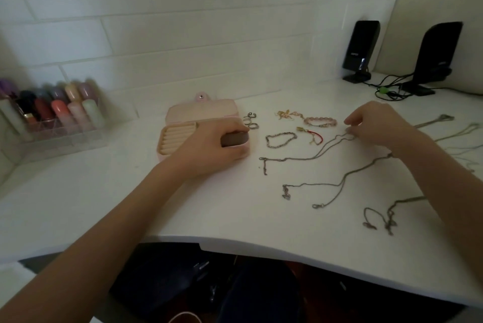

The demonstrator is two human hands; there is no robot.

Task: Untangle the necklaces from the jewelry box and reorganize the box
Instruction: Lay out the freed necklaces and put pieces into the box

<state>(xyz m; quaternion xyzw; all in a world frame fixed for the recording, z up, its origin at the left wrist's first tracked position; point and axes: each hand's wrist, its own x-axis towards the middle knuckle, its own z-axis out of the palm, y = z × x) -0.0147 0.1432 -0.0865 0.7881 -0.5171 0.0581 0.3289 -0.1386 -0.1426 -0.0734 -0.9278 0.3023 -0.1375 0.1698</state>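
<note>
Left hand (222, 143) grips the jewelry box (180, 124) to steady it; right hand (376, 124) pinches a necklace (300, 158) laid out on the bench (209, 205) for sorting

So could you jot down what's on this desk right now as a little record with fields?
Jewelry box: pink jewelry box, lid open, ring rolls showing
Left hand: left hand grips the box's right end
Right hand: right hand pinches a thin chain necklace
Laid out: rings, silver bracelet, pink bead bracelet, more chains
Back left: clear organizer of bottles
Back right: two black speakers
</note>
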